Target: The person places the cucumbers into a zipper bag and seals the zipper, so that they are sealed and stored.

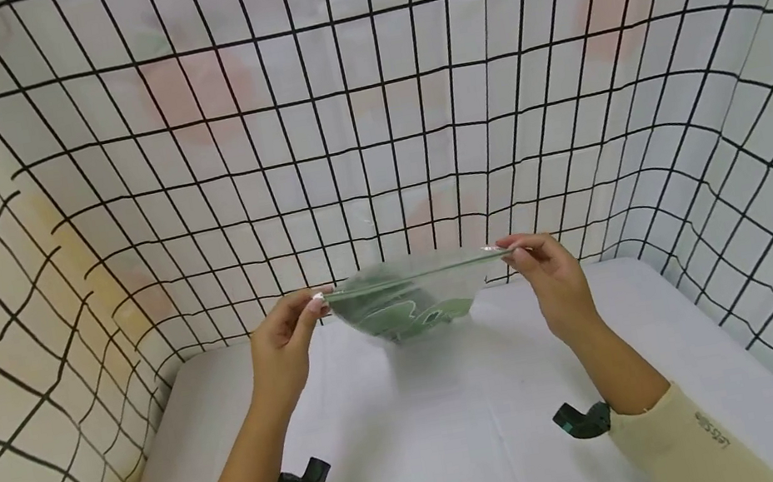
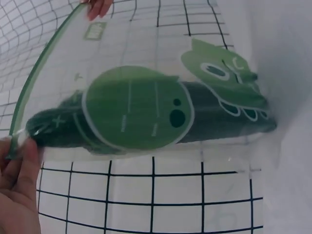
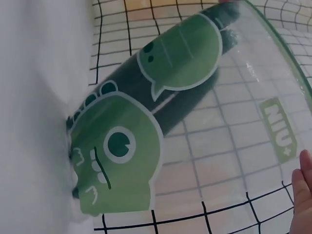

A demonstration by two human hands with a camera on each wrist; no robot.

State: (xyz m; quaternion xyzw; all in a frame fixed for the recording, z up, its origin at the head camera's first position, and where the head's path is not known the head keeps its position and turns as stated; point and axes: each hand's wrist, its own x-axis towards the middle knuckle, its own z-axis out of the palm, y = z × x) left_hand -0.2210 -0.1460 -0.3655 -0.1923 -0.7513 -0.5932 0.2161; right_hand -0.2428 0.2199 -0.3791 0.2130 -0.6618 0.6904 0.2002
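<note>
A clear zip bag [image 1: 449, 281] with a green cartoon print is held up just above the white surface, its green zip strip [image 1: 422, 273] pulled straight across the top. At one top corner, my left hand [image 1: 280, 346] pinches the bag between thumb and fingers. The opposite top corner is pinched by my right hand [image 1: 556, 286]. Inside lie long dark green cucumbers [image 2: 56, 129], at least two, slanting from near the left hand down to the bag's bottom. The print hides part of them. Whether the zip is fully pressed together I cannot tell.
Black wire grid panels [image 1: 404, 112] enclose the white-covered table [image 1: 456, 441] at the back and both sides. Pale cloth with faint coloured blotches hangs behind the grid. Black wrist-worn devices [image 1: 583, 419] stick out beside both sleeves.
</note>
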